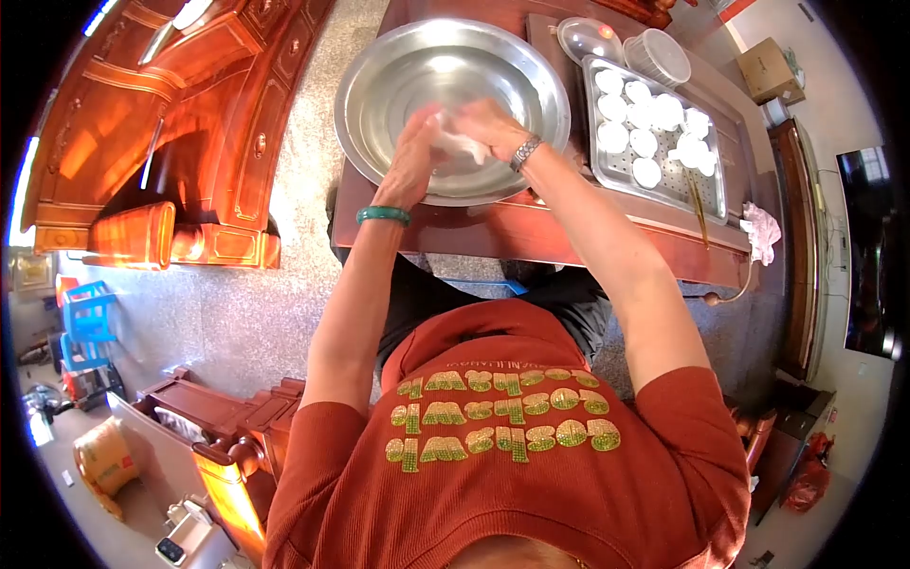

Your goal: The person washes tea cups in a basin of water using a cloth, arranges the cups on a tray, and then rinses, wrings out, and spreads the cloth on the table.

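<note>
Both hands are over the large steel basin (379, 78) on the dark red table. My left hand (415, 156), below a green bangle, is on the left side of a soft white piece (461, 145). My right hand (488, 126), below a metal watch band, meets the same white piece from the right. The fingers of both are blurred by motion and curl about it. Right of the basin, a perforated metal tray (678, 185) holds several round white pieces (646, 172). Thin sticks (698, 199) lean at the tray's right end.
Behind the tray stand a clear plastic tub (658, 57) and a round lid or dish (589, 41). A pink-white cloth or bag (759, 232) hangs at the table's right corner. The table's front edge (474, 240) runs below my forearms. Wooden cabinets (142, 85) are at the left.
</note>
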Demonstrator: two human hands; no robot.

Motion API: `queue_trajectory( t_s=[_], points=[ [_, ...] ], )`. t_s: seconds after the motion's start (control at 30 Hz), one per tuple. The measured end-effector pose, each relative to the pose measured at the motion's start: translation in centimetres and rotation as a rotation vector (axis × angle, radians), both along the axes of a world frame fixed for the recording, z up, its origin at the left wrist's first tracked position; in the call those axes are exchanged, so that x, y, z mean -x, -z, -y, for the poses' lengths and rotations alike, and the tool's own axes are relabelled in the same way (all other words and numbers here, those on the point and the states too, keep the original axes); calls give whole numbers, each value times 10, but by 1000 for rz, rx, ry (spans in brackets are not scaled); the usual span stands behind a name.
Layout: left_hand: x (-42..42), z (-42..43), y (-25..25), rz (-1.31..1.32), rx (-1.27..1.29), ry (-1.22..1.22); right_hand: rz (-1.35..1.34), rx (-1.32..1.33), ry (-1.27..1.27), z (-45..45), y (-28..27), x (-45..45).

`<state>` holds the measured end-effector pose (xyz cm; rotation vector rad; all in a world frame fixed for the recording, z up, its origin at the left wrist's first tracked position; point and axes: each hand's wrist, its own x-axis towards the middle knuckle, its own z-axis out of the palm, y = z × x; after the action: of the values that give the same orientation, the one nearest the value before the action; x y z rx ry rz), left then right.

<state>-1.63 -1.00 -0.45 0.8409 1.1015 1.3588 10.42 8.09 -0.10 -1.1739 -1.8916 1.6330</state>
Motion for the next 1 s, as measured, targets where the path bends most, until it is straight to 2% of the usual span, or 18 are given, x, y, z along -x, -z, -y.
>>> queue_trajectory(
  t_s=[0.07,0.1,0.17,0.27,0.37,0.4,0.47,0.5,0.57,0.6,0.67,0.7,0.73,0.8,0.87,0.93,0.97,1.0],
  points=[
    [1,-2,5,29,-10,16,142,-201,83,15,-14,1],
    [1,-1,2,29,-10,19,142,-201,85,19,-15,0],
    [1,-4,-5,-13,258,29,279,-1009,-94,21,-17,-2],
    [3,-8,-3,15,306,38,391,-1122,-251,24,-31,-2],
    [9,-13,-2,17,420,79,342,-1221,-194,32,-33,0],
    [5,-13,-4,18,419,78,342,-1222,-195,31,-29,1],
    [-2,-9,-5,43,345,-7,394,-964,0,31,-20,5],
    [0,-6,-4,41,350,-10,390,-960,-1,30,-22,5],
    [2,-3,-3,59,135,72,295,-416,79,24,-30,4],
    [2,-2,-2,60,136,66,295,-416,74,19,-23,2],
    [2,-2,1,155,20,36,56,-227,44,7,-1,3],
    [1,0,-2,156,21,28,-242,313,287,16,-10,6],
    [1,2,-5,148,10,36,-241,315,281,15,-6,7],
    [2,4,-10,141,3,43,-187,60,189,17,-1,5],
    [1,5,-12,41,111,57,-133,123,267,22,-3,6],
    [2,-3,-1,46,125,71,225,-459,100,25,-10,3],
    [1,-7,5,52,140,81,229,-461,107,26,-14,1],
    [-2,-6,-1,53,139,88,315,-653,47,29,-18,1]
  ],
)
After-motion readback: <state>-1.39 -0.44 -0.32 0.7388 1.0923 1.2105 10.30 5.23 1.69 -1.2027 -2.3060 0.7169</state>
